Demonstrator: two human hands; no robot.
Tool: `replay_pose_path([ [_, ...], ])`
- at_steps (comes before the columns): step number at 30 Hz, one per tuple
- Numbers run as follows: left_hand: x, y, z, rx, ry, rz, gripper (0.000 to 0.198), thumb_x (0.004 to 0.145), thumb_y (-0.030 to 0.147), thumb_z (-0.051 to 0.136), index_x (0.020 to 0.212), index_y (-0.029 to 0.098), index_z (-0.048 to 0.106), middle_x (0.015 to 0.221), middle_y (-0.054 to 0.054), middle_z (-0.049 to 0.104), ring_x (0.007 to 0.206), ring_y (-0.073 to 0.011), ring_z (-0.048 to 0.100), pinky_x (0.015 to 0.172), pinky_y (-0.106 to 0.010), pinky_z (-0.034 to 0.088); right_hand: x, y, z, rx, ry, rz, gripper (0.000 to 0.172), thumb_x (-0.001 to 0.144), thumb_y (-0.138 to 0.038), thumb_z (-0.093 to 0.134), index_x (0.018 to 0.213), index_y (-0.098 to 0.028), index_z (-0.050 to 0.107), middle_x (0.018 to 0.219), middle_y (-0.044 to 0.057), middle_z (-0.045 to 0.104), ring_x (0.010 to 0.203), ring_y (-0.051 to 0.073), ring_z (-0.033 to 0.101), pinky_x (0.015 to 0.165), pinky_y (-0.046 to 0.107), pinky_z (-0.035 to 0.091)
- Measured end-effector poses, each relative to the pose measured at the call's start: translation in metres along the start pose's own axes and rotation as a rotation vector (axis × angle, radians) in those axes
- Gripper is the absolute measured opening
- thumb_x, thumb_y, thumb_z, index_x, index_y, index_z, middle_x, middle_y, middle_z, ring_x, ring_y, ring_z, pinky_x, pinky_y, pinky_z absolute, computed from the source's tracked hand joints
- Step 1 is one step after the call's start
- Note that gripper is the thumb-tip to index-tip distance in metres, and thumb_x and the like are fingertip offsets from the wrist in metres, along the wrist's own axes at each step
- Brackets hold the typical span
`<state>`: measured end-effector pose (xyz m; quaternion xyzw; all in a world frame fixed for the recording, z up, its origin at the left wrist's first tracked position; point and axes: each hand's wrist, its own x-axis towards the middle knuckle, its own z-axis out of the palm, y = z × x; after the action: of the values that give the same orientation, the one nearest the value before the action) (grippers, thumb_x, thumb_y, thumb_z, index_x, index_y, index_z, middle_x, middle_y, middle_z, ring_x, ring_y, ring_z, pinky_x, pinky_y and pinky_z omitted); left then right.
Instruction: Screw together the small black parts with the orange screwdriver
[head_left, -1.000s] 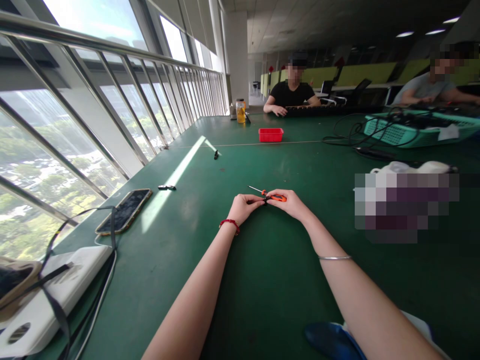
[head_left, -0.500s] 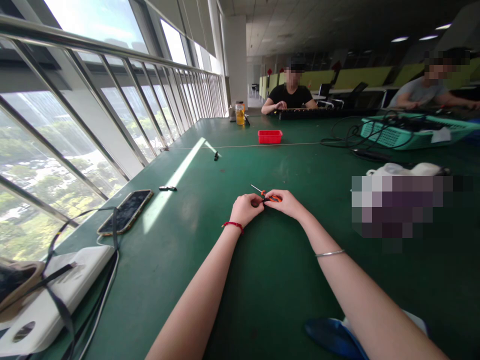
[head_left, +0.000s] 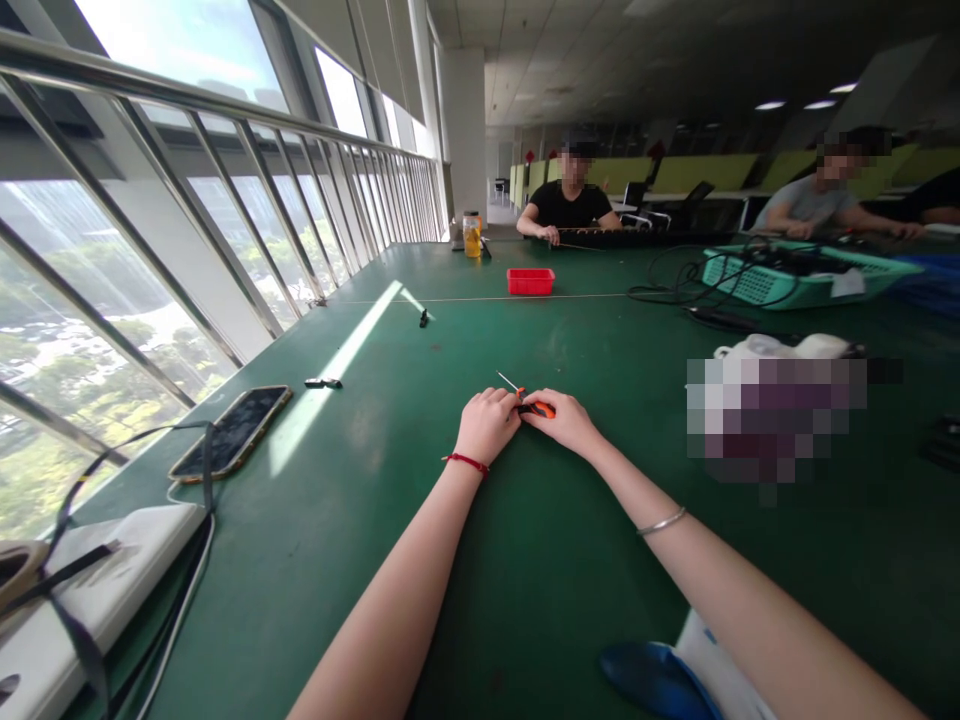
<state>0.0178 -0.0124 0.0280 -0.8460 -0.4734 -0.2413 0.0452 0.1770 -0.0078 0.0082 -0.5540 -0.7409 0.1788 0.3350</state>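
Note:
A small screwdriver [head_left: 540,409] with an orange and black handle lies across my right hand's fingers, its thin metal shaft pointing forward and left. My right hand [head_left: 564,418] is closed around that handle. Against it, fingertips touching, is my left hand [head_left: 487,420], fingers curled and knuckles up. Whatever is inside the left hand is hidden by its fingers. Both hands rest low over the green table [head_left: 390,560]. Further left on the table lie a small black piece [head_left: 323,384] and another small black piece [head_left: 424,318].
A phone [head_left: 232,432], cables and a white power strip [head_left: 142,560] are at left, beside the railing [head_left: 225,110]. Ahead stand a red tray [head_left: 530,282] and a jar [head_left: 472,236]. A teal basket [head_left: 795,280] and blurred-out bundle are right. Two people sit across.
The view has shifted slightly. My left hand has turned so its knuckles face up more, and more of the screwdriver's orange handle shows in my right hand.

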Motion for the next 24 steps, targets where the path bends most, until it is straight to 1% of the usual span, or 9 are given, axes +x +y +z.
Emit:
replay_pose_path([
  [6, -0.001, -0.001, -0.003, 0.027, 0.04, 0.024, 0.017, 0.082, 0.015, 0.047, 0.085, 0.017, 0.064, 0.082, -0.006, 0.062, 0.08, -0.0173, 0.054, 0.074, -0.028, 0.043, 0.001, -0.003, 0.002, -0.061, 0.049, 0.011, 0.02, 0.075, -0.037, 0.057, 0.09, -0.027, 0.066, 0.093, 0.0, 0.067, 0.081, 0.016, 0.061, 0.068, 0.026, 0.045],
  [11, -0.001, -0.005, -0.002, 0.061, 0.083, 0.031, 0.016, 0.083, 0.016, 0.048, 0.086, 0.018, 0.063, 0.083, -0.006, 0.064, 0.08, -0.0174, 0.055, 0.072, -0.027, 0.043, -0.001, -0.007, 0.0, -0.142, 0.083, 0.021, 0.02, 0.077, -0.038, 0.056, 0.091, -0.029, 0.066, 0.088, 0.0, 0.064, 0.078, 0.016, 0.059, 0.06, 0.024, 0.04],
  [14, 0.0, -0.005, -0.002, 0.033, 0.115, 0.003, 0.015, 0.082, 0.016, 0.049, 0.084, 0.019, 0.063, 0.08, -0.004, 0.066, 0.078, -0.0169, 0.056, 0.069, -0.026, 0.043, 0.0, -0.009, -0.001, -0.269, 0.107, 0.05, 0.02, 0.078, -0.04, 0.055, 0.09, -0.028, 0.066, 0.086, 0.002, 0.061, 0.079, 0.016, 0.058, 0.056, 0.023, 0.036],
  [17, -0.002, -0.005, -0.003, 0.003, 0.138, -0.019, 0.014, 0.081, 0.017, 0.049, 0.083, 0.019, 0.063, 0.078, -0.003, 0.067, 0.076, -0.0161, 0.058, 0.066, -0.025, 0.043, 0.001, -0.01, -0.003, -0.401, 0.104, 0.089, 0.023, 0.081, -0.041, 0.051, 0.093, -0.028, 0.066, 0.087, 0.003, 0.06, 0.079, 0.017, 0.058, 0.054, 0.024, 0.033],
  [19, -0.006, -0.004, -0.005, -0.005, 0.121, 0.005, 0.015, 0.081, 0.017, 0.049, 0.084, 0.019, 0.063, 0.079, -0.003, 0.067, 0.076, -0.0157, 0.059, 0.064, -0.024, 0.043, 0.002, -0.011, -0.003, -0.428, 0.089, 0.096, 0.023, 0.082, -0.041, 0.05, 0.095, -0.028, 0.065, 0.089, 0.003, 0.06, 0.078, 0.017, 0.058, 0.053, 0.025, 0.032],
  [24, -0.022, -0.007, -0.015, 0.002, -0.001, 0.135, 0.019, 0.083, 0.016, 0.045, 0.088, 0.019, 0.063, 0.082, -0.003, 0.065, 0.075, -0.0138, 0.06, 0.058, -0.02, 0.041, 0.003, -0.014, -0.003, -0.447, 0.065, 0.084, 0.022, 0.083, -0.04, 0.049, 0.093, -0.028, 0.064, 0.09, 0.003, 0.06, 0.078, 0.017, 0.058, 0.052, 0.025, 0.031],
])
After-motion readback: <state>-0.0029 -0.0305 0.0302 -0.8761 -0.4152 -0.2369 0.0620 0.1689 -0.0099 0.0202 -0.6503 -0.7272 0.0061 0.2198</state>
